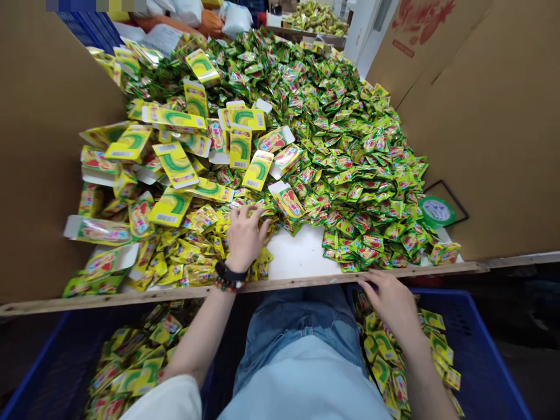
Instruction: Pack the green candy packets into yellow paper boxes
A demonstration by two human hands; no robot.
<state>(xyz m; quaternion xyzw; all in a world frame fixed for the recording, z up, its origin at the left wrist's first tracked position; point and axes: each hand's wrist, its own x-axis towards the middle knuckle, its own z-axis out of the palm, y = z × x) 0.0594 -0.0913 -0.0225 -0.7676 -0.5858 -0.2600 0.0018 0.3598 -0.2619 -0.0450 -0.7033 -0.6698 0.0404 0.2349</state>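
Observation:
My left hand [246, 236], with a dark band and beads at its wrist, lies palm down over small yellow packets [186, 256]. Its fingers are spread, and no object shows in them. My right hand [391, 297] is at the wooden front edge [306, 281] of the table, thumb and fingers apart, close below the green packets [359, 248]. Many flat yellow boxes [175, 163] lie heaped beyond my left hand, some with white flaps open. One box [286, 199] rests just right of its fingertips.
A large mound of green packets [332, 128] covers the table's back and right. Cardboard walls [485, 140] flank it. A green tape roll [436, 211] sits at right. Blue crates [475, 326] with filled boxes stand below the edge. White bags [236, 20] lie behind.

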